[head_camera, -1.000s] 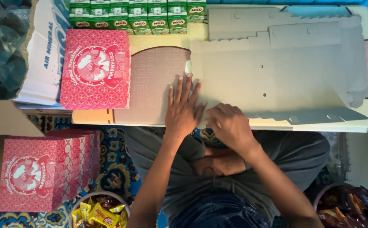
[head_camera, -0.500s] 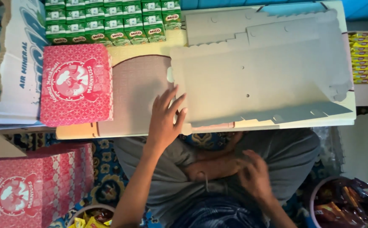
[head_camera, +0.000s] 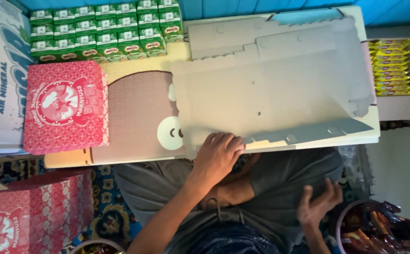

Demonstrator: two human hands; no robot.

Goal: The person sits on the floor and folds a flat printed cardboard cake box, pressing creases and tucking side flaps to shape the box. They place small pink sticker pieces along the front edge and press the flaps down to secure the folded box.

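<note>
A stack of flat grey die-cut cardboard sheets [head_camera: 271, 89] lies on the low table [head_camera: 372, 136]. My left hand [head_camera: 218, 155] curls over the stack's near left corner and grips its edge. My right hand [head_camera: 319, 206] hovers over my right knee with the fingers spread and nothing in it, just left of a bowl of wrapped snacks [head_camera: 379, 228]. A folded red patterned box [head_camera: 65, 107] rests on the table's left part, beside a brown printed board [head_camera: 137, 115].
Several green drink cartons [head_camera: 104, 33] stand in rows at the table's far left. Yellow packets [head_camera: 398, 66] fill a shelf on the right. Another red box [head_camera: 31, 216] sits on the floor at lower left, and a white printed carton [head_camera: 0, 80] at the left edge.
My right hand has left the cardboard's near edge and dropped to my right knee, opening. My left hand has slid right and curled onto the grey stack's corner. The view has shifted.
</note>
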